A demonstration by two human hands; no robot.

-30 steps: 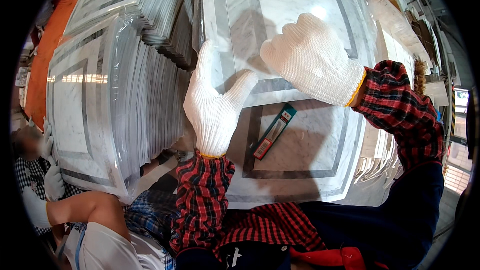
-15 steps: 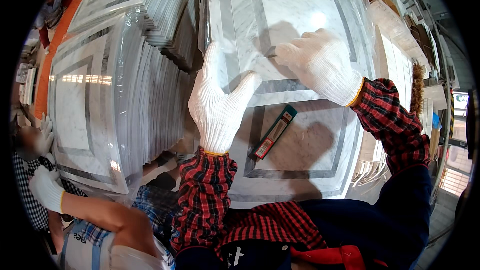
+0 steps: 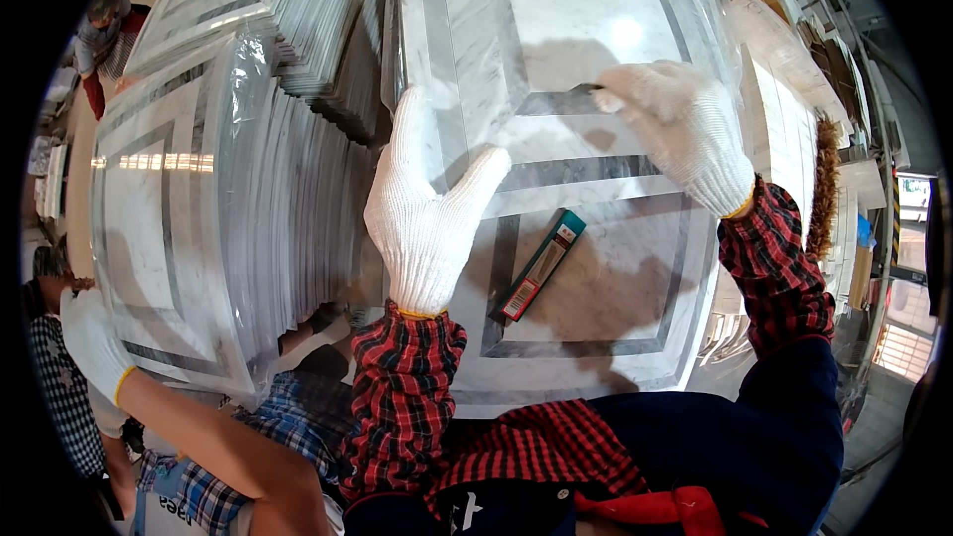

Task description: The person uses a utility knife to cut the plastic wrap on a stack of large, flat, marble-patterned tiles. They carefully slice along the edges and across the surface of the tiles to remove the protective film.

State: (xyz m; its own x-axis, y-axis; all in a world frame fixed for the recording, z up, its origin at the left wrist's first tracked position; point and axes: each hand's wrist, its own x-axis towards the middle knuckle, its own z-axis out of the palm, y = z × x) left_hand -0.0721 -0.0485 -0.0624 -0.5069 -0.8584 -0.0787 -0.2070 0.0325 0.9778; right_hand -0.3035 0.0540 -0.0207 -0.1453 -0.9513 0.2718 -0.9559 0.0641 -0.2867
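Observation:
My left hand (image 3: 422, 208), in a white knitted glove, lies flat on a marble-look panel (image 3: 467, 50) with grey inlaid borders. Its thumb is spread away from the fingers, close to the panel's left edge. My right hand (image 3: 680, 129), gloved the same way, is closed just over the panel's right half. A small dark tip shows at its fingertips, but what it grips I cannot make out. Nearer to me, a slim teal, black and red box (image 3: 541, 263) lies slantwise on the panel's lower section, touched by neither hand.
Tall stacks of similar panels (image 3: 308, 199), partly in clear plastic film (image 3: 248, 189), stand to the left. At the lower left a co-worker's gloved hand (image 3: 94, 342) rests by the near stack. Pale slabs (image 3: 784, 129) and a brown bristly strip (image 3: 825, 184) line the right.
My right hand has moved to the right across the panel, still closed. My left hand stays nearly in place. At the left, the co-worker's gloved hand has moved up a little.

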